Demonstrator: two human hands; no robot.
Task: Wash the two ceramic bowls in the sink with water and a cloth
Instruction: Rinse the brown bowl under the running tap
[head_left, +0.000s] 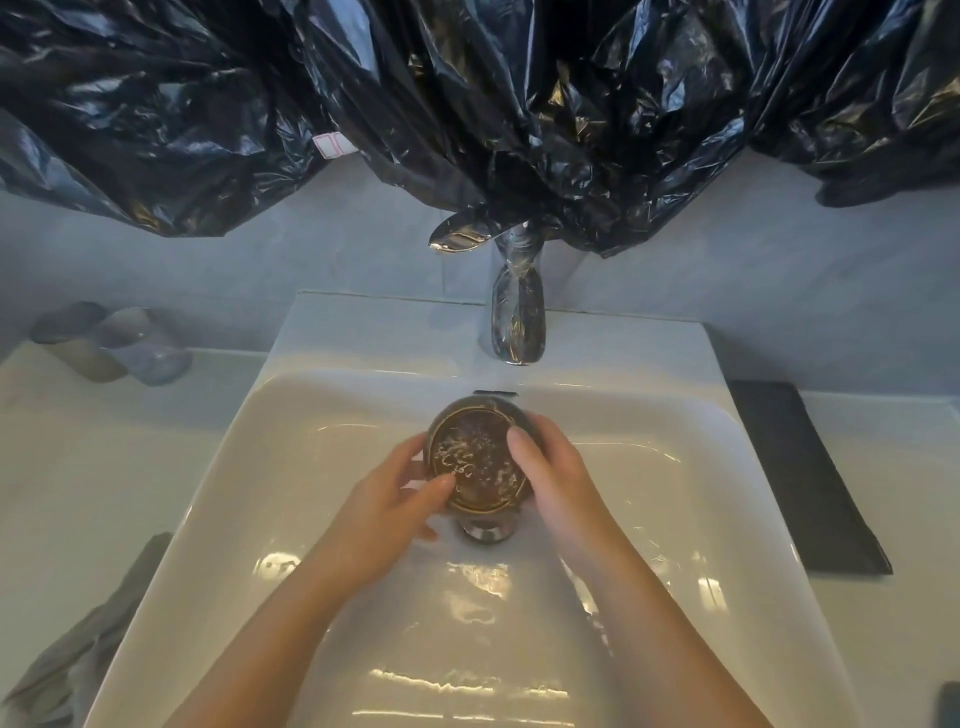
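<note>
Head view, looking down into a white sink (291, 467), glossy and rectangular with rounded corners, wet along the near slope.

Brown ceramic bowl (475, 457) held over the middle of the basin, just above the chrome drain (485, 531). Round, dark glaze outside, lighter ring at the rim. The round face toward the camera is brown with water or suds beading on it; cannot tell whether this is the mouth or the foot. That face tilts up toward 6 o'clock; no long axis, the shape being circular.

Left hand (387, 512) at the bowl's 8 o'clock, fingers curled around the rim, thumb tip on the near edge. Half closed, gripping the bowl.

Right hand (550, 483) at the bowl's 3 o'clock, fingers wrapped behind the wall, thumb laid across the brown face. Also closed on the bowl. Both forearms bare, entering from 6 o'clock.

Chrome tap (517, 322) at 12 o'clock, upright, polished, lever (460, 236) pointing toward 9 o'clock.

Black plastic sheeting (467, 104), crinkled and shiny, hangs across the top.

On the pale table: grey cloth (98, 639) bunched at 8 o'clock beside the sink; flat black mat (802, 478) at 3 o'clock; two blurred cups (111, 343) at 10 o'clock, shapes unclear.
</note>
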